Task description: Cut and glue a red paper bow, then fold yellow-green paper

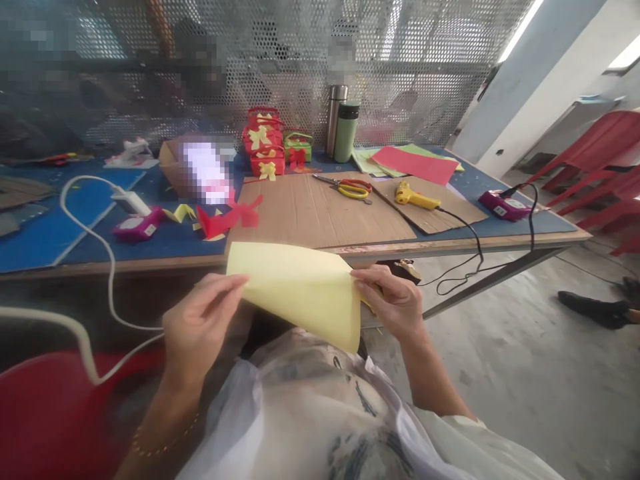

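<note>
A pale yellow sheet of paper (300,290), folded over, is held in front of my lap below the table edge. My left hand (200,327) pinches its left edge with thumb and fingers closed on it. My right hand (393,300) grips the sheet's right side, fingers curled round the edge. On the table beyond lies a cardboard mat (310,213) with red-and-yellow scissors (347,188) and a yellow glue gun (415,197).
Small red and green paper boxes with bows (267,143) stand at the back beside two flasks (343,130). Red and green paper sheets (415,163) lie at right. A white cable (85,227) loops off the left edge. Red chairs (600,157) and someone's shoe (595,310) are at right.
</note>
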`<control>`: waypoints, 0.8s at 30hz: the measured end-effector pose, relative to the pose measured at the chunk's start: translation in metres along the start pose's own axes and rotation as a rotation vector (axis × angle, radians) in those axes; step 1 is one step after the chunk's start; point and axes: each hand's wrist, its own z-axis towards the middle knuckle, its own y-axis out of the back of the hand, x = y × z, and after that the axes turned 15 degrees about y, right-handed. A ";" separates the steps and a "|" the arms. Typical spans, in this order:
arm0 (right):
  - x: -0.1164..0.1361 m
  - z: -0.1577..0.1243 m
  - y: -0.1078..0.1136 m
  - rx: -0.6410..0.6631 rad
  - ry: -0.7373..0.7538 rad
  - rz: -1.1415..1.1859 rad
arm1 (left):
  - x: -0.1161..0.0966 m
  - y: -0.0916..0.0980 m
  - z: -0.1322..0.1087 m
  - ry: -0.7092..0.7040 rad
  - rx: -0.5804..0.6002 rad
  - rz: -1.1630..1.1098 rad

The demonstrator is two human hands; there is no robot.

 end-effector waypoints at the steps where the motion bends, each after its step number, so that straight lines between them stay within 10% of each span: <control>1: 0.001 0.000 -0.001 -0.005 0.015 -0.004 | 0.000 0.000 0.000 0.001 -0.002 -0.001; 24: -0.024 -0.018 0.004 -0.051 0.168 -0.043 | 0.001 0.000 0.000 -0.049 0.067 0.068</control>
